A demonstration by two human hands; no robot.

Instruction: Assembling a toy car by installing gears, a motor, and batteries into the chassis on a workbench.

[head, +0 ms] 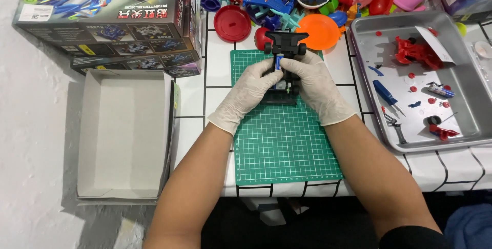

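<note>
Both gloved hands meet over a black toy car chassis (285,64) that sits at the far end of a green cutting mat (284,141) on the desk (218,64). The left hand (251,87) has its grip closed on the chassis's left side; the right hand (312,82) clamps the right side, its thumb on a small blue battery (278,63) in the middle. A metal tray (461,121) with a blue screwdriver (385,94) lies to the right, an open white box (123,133) to the left.
</note>
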